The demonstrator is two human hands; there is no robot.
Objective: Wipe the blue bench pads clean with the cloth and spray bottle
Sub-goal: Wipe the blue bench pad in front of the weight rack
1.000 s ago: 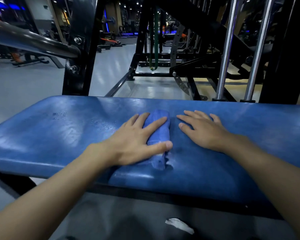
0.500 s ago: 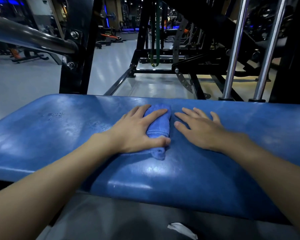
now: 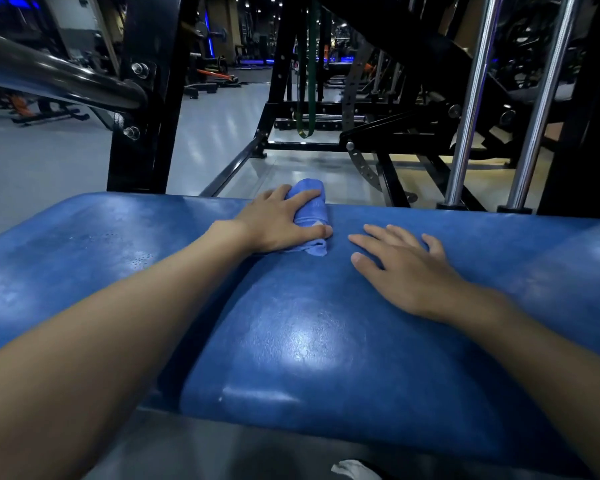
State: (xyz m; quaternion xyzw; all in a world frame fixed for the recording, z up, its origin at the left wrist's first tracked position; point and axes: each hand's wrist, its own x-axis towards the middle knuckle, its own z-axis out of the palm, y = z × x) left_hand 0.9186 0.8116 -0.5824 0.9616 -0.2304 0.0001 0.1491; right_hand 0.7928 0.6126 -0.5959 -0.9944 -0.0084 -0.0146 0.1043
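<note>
Upper centre, the left hand (image 3: 278,221) grips the rolled blue cloth (image 3: 310,216) at the bench pad (image 3: 309,341) far edge — the right hand (image 3: 404,268) lies flat (fingers spread) beside it.

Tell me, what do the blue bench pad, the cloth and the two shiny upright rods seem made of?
Bench pad: likely vinyl or faux leather, glossy, finely grained, catching glare. Cloth: soft matte fabric, maybe terry, bunched under the left hand. Upright rods: polished metal, probably chromed steel, with mirror-like streaks.
</note>
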